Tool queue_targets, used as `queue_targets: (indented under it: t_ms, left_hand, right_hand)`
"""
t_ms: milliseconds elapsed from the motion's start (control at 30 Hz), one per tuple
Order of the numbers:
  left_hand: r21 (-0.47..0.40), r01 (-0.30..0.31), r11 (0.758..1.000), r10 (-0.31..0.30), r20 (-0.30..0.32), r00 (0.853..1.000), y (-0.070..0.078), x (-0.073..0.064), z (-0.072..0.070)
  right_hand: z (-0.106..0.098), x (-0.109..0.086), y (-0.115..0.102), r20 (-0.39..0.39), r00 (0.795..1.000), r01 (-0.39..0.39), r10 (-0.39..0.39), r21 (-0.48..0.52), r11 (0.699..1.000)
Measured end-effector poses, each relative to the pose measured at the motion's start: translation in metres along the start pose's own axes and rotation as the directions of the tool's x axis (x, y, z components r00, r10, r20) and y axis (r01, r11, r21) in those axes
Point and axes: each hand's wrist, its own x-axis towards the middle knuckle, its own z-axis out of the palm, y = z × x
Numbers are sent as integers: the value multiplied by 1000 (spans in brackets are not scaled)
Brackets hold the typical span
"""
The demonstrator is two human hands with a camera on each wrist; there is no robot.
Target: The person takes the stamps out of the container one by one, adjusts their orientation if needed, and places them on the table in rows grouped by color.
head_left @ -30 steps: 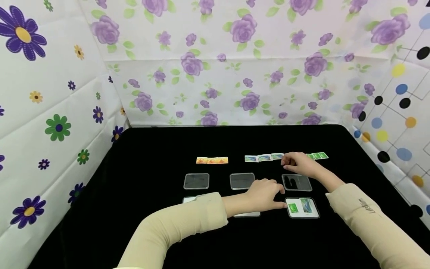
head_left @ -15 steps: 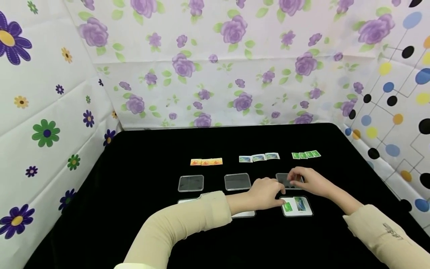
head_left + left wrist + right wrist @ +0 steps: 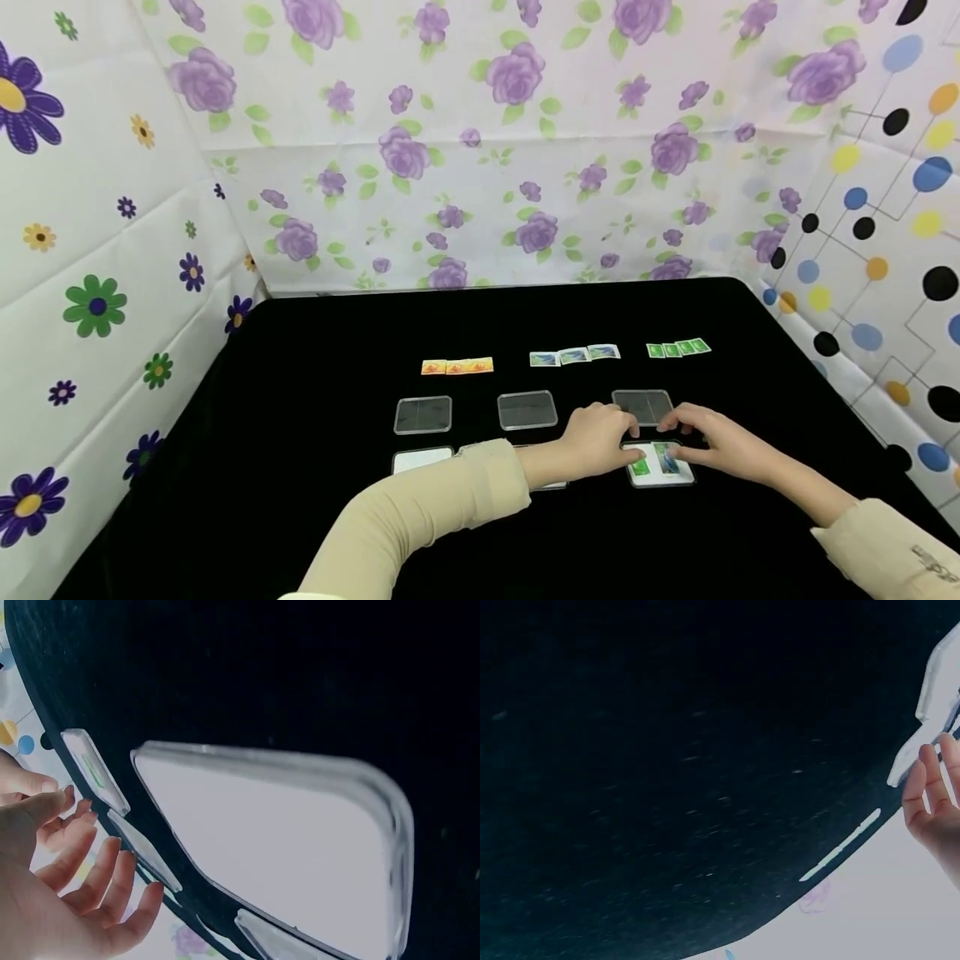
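Both hands meet at a flat clear-edged case with a white inside, in the front row at the right. It holds a small green picture piece, stamp-like, and a larger blue-green picture piece. My left hand reaches over the middle case, its thumb at the green piece; in the left wrist view its fingers are spread and loosely bent. From the right comes my right hand, thumb tip at the blue-green piece's edge, other fingers arched above the case. Whether either thumb presses is too small to tell.
Behind stand three clear lids in a row: left, middle and right. Farther back lie strips of orange pieces, blue pieces and green pieces. A white-filled case lies front left. Black cloth covers the table.
My right hand has come down and toward me from near the green pieces to the front right case. My left hand stays by that case. The head view has shifted slightly.
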Motion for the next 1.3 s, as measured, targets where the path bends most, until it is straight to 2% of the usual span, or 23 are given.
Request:
queue_targets:
  t_ms: [133,367,633,733,900,1033,1300]
  left_hand:
    - [-2,-16,1000,16,-13,1000,3,-2,4]
    - [9,-6,1000,6,-27,1000,5,-6,9]
    - [-27,-24,999,24,-10,1000,5,-10,14]
    - [-32,-15,999,15,-3,1000,4,-9,16]
    - [-28,13,1000,-12,21,1000,3,-8,18]
    - [-21,28,999,-27,16,1000,4,-8,20]
    - [-17,32,999,-32,28,999,6,-7,19]
  right_hand:
    - [3,-11,2,-27,1000,7,-7,-29,1000]
    - [15,-29,-1,-45,996,-78,73,-130,988]
    - [25,-34,4,-53,997,-61,50,-240,969]
    - [26,-33,7,-60,997,-52,39,-231,972]
    - [29,-31,11,-60,996,-82,72,-190,978]
    - [30,-31,11,-70,994,-93,82,-178,980]
    - [34,-32,10,-84,994,-82,69,-170,982]
